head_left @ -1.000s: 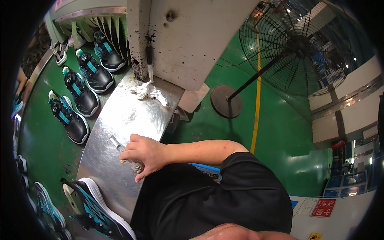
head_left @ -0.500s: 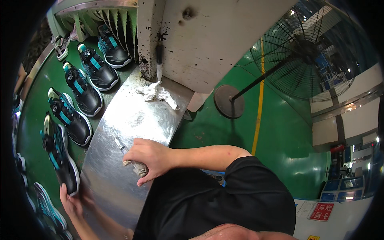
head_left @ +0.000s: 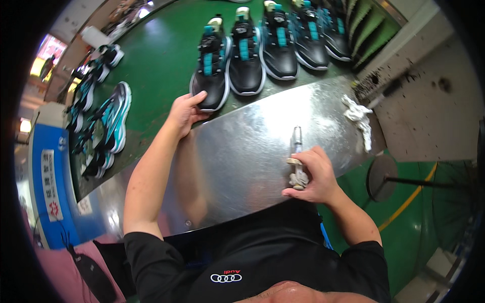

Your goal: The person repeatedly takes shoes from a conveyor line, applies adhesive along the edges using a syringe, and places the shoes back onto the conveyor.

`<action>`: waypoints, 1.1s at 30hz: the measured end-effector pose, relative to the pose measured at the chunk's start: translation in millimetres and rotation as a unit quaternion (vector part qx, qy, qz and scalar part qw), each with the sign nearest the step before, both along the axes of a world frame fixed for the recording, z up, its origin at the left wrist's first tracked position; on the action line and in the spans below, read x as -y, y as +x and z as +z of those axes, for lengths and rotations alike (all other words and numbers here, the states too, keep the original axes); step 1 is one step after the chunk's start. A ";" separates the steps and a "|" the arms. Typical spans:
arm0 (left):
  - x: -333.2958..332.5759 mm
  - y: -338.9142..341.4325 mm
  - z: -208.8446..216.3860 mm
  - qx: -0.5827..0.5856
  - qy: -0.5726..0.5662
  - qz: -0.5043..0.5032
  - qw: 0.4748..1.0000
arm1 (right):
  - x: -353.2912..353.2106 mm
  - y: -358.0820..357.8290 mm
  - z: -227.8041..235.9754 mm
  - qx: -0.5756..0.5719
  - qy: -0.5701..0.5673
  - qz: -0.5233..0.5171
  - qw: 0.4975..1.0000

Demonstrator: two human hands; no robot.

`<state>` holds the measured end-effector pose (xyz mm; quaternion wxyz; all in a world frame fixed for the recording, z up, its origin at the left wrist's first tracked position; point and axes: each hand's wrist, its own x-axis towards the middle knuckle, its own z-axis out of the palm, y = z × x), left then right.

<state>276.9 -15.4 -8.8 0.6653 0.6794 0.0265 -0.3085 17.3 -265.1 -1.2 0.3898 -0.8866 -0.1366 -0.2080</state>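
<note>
My left hand (head_left: pixel 185 115) grips the toe of a black sneaker (head_left: pixel 214 76) with turquoise straps, the leftmost of a row standing on the green surface. Its thumb lies on top of the toe and the fingers reach beneath. In my right hand (head_left: pixel 320 175), above the metal ledge (head_left: pixel 227 161), is a slim clear syringe (head_left: pixel 297 135), pointing away from me. A crumpled whitish wad (head_left: pixel 298 179) is also in that grip, by the syringe's near end. Further right on the ledge lies a twisted white rag (head_left: pixel 357 113).
Several like sneakers (head_left: pixel 279 53) stand right of the held one, toes toward me, near green curtain strips (head_left: pixel 376 30). More turquoise-and-black shoes (head_left: pixel 118 118) are at the left. A machine wall (head_left: pixel 429 101) closes off the right end; a fan base (head_left: pixel 378 178) stands on the floor beyond.
My view has swung left, so the shoe row sits nearer the middle. The left hand stays at the same sneaker's toe, its thumb now on top. The right hand still holds the syringe.
</note>
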 end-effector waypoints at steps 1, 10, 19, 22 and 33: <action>-6.5 -0.7 2.5 -0.002 0.035 -0.012 0.999 | -2.6 1.1 -2.4 -0.010 0.007 0.003 1.000; -80.3 -18.9 22.3 0.199 0.140 0.064 0.968 | -6.6 -5.1 -6.5 -0.021 0.027 -0.017 0.999; -291.8 -20.4 -11.9 0.312 0.052 0.405 0.858 | -9.9 -13.3 1.4 -0.019 0.020 -0.008 1.000; -285.7 14.3 -29.6 0.422 0.338 0.340 0.769 | -6.0 -12.8 1.5 -0.011 -0.045 0.003 0.999; -272.1 32.5 -18.1 0.077 -0.001 0.235 0.969 | -10.0 -10.6 0.4 0.037 -0.025 -0.045 0.998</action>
